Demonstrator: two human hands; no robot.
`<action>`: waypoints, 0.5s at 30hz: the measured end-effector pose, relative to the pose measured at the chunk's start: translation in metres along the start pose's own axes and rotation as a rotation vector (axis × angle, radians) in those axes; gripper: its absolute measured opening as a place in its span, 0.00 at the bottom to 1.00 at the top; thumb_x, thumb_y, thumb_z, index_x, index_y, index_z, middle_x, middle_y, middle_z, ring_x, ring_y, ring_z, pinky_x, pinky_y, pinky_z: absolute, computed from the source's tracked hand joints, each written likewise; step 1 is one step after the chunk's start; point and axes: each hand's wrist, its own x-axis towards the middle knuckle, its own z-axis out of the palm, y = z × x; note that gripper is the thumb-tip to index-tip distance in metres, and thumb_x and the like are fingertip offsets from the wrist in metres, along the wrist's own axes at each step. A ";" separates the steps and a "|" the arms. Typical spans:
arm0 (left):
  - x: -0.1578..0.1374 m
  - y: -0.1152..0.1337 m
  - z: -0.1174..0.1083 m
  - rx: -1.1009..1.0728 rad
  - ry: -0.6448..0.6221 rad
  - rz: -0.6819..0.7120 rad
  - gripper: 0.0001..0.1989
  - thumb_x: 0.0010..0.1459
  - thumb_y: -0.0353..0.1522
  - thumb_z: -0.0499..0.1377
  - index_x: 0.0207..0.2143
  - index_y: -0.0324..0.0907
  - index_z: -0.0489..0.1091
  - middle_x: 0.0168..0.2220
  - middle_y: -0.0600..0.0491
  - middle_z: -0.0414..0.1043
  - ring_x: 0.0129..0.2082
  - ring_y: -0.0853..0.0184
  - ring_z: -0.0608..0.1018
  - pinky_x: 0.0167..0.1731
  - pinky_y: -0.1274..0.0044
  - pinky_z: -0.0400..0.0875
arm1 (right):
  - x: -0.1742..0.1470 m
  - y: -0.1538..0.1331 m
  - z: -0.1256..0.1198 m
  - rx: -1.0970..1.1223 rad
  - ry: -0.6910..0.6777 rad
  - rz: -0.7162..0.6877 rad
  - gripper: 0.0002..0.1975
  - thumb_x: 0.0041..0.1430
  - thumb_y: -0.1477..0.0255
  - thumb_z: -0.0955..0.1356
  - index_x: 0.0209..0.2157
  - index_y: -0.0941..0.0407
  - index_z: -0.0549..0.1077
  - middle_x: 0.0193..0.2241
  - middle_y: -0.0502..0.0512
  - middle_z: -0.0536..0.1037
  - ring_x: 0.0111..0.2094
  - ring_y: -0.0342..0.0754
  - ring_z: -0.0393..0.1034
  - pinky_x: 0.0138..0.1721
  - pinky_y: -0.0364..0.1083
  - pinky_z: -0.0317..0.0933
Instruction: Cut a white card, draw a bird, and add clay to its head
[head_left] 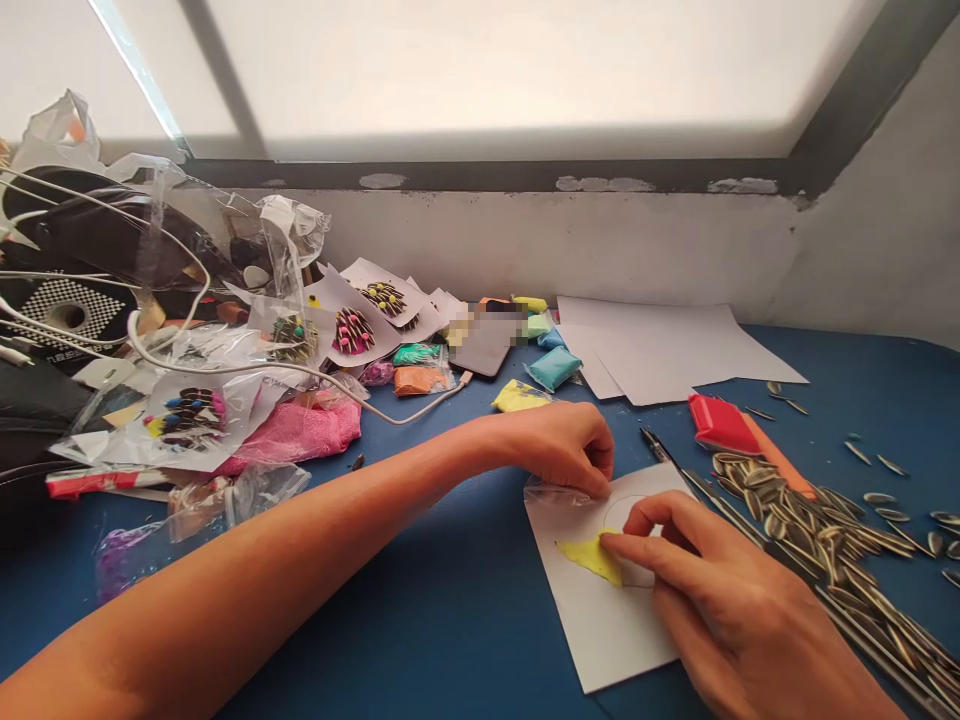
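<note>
Right hand (720,590) fingertips press yellow clay (589,555) onto white card (600,620).

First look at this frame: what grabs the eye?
Two bare hands meet at centre right on a white paper card lying on the blue tabletop: the right hand presses a flattened yellow clay piece onto it, and the left hand pinches a clear plastic wrapper at the card's top edge. At far right lies a heap of striped sunflower seeds.
</note>
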 end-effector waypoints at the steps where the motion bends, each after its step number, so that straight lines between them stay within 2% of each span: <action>1: 0.000 0.000 0.000 -0.006 -0.001 -0.001 0.05 0.49 0.31 0.61 0.29 0.37 0.73 0.25 0.56 0.72 0.24 0.73 0.72 0.22 0.82 0.64 | -0.001 0.000 0.000 -0.011 -0.020 -0.001 0.13 0.61 0.80 0.62 0.41 0.53 0.74 0.37 0.54 0.72 0.31 0.40 0.72 0.30 0.37 0.67; 5: 0.000 -0.002 0.000 -0.017 -0.010 -0.004 0.06 0.49 0.32 0.61 0.29 0.38 0.73 0.25 0.56 0.72 0.24 0.73 0.72 0.23 0.83 0.63 | -0.005 0.003 0.002 -0.062 -0.054 -0.002 0.13 0.62 0.79 0.62 0.41 0.52 0.74 0.37 0.54 0.72 0.29 0.41 0.71 0.28 0.38 0.66; 10: 0.000 -0.001 0.000 -0.002 -0.003 0.005 0.05 0.50 0.31 0.61 0.29 0.38 0.72 0.25 0.56 0.72 0.24 0.73 0.72 0.23 0.82 0.64 | -0.003 0.005 -0.001 -0.083 0.023 -0.035 0.18 0.62 0.82 0.60 0.49 0.53 0.72 0.41 0.55 0.72 0.34 0.41 0.73 0.33 0.37 0.67; 15: -0.001 0.001 0.000 -0.014 0.003 -0.007 0.04 0.49 0.30 0.61 0.28 0.38 0.72 0.24 0.56 0.71 0.23 0.74 0.71 0.22 0.83 0.64 | -0.002 0.003 -0.002 -0.131 0.042 -0.025 0.15 0.61 0.80 0.61 0.42 0.53 0.74 0.37 0.54 0.73 0.30 0.42 0.73 0.28 0.38 0.66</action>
